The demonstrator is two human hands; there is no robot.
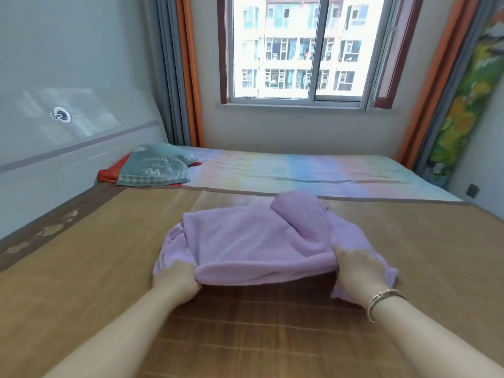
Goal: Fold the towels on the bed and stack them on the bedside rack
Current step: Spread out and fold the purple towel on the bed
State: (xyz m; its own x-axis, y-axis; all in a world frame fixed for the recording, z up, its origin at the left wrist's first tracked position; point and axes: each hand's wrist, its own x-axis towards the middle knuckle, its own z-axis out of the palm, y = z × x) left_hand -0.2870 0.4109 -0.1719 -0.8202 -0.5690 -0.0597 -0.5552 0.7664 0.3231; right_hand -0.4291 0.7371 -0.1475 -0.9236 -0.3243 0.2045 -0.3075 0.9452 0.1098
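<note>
A lilac towel lies bunched and partly doubled over on the bamboo mat covering the bed, with a rolled-up hump at its far right. My left hand grips the towel's near left edge. My right hand, with a bracelet at the wrist, grips the near right edge. Between my hands the front fold is lifted a little off the mat. At the far left by the headboard lies a teal towel on top of a red cloth. The bedside rack is out of view.
A pastel striped sheet covers the far half of the bed below the window. A pale headboard runs along the left. Curtains hang on both sides of the window, and a wall with a colourful hanging stands at the right.
</note>
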